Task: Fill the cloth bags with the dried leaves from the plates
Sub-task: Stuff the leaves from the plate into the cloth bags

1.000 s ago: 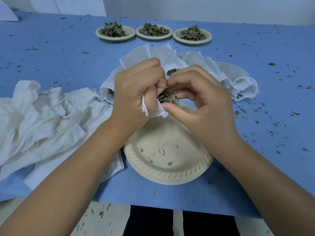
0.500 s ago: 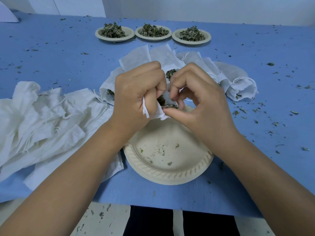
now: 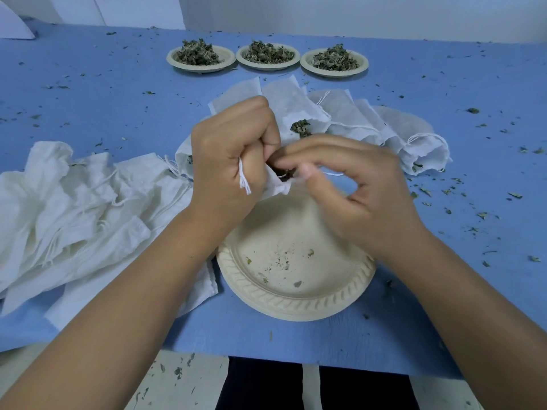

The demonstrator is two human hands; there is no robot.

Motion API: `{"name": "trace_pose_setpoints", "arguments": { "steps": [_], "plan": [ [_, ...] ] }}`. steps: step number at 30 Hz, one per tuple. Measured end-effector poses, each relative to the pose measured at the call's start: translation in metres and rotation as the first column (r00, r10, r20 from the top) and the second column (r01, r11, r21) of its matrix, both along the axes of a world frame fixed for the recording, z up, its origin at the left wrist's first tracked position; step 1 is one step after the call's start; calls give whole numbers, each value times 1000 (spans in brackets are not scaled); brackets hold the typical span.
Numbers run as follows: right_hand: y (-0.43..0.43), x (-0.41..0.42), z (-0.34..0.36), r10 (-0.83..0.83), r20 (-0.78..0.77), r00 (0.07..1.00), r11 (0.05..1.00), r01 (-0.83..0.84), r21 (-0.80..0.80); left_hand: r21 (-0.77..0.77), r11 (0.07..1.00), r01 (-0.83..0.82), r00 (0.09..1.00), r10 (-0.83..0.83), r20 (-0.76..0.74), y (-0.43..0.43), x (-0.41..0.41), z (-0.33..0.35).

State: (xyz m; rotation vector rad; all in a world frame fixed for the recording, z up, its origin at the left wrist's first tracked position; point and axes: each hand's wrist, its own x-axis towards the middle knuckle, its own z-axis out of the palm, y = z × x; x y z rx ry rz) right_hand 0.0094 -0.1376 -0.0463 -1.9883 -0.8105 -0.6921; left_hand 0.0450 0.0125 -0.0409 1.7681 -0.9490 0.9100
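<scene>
Left hand (image 3: 233,164): fist closed tight around the neck of a small cloth bag (image 3: 278,188), held above the far rim of the near plate (image 3: 296,309); drawstring (image 3: 244,182) hangs from the fist.
Right hand (image 3: 358,190): motion-blurred, fingertips (image 3: 296,153) and thumb at the bag mouth, touching dried leaves (image 3: 284,174); grip cannot be told.
Near plate: crumbs only, close to the table (image 3: 118,102) near edge.
Far row: left plate (image 3: 201,69), middle plate (image 3: 268,67), right plate (image 3: 334,74), all heaped.
Filled bags (image 3: 340,119): just behind the hands.
Empty bags (image 3: 74,208): piled left, touching the near plate.
Right side: blue surface, leaf bits scattered.
</scene>
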Motion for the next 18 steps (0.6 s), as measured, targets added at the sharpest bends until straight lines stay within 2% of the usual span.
{"name": "trace_pose_setpoints", "arguments": {
  "steps": [2, 3, 5, 7, 10, 14, 18],
  "plan": [
    [-3, 0, 2, -52, 105, 993, 998, 56, -35, -19, 1000, -4, 1000, 4, 10, 1, 1, 0],
    [-1, 0, 2, -43, 131, 990, 992, 59, -115, -8, 1000, -6, 999, 6, 31, 1, 1, 0],
    [3, 2, -2, 3, 124, 992, 939, 40, -340, 64, 998, -24, 994, 17, 106, -1, -1, -1],
    [9, 3, -7, 15, 60, 998, 889, 14, -457, 174, 983, -61, 981, 27, 193, -5, -2, -2],
    [14, 5, -5, -7, 10, 1000, 864, 11, -503, 277, 958, -76, 966, 2, 257, -10, -3, 1],
    [9, 9, -9, -120, -54, 991, 867, 78, -492, 318, 947, -47, 964, -40, 263, -22, -5, 13],
    [-4, 12, 4, -243, 9, 970, 866, 221, -448, 406, 909, -96, 958, -26, 286, -41, -4, 33]
  ]
}}
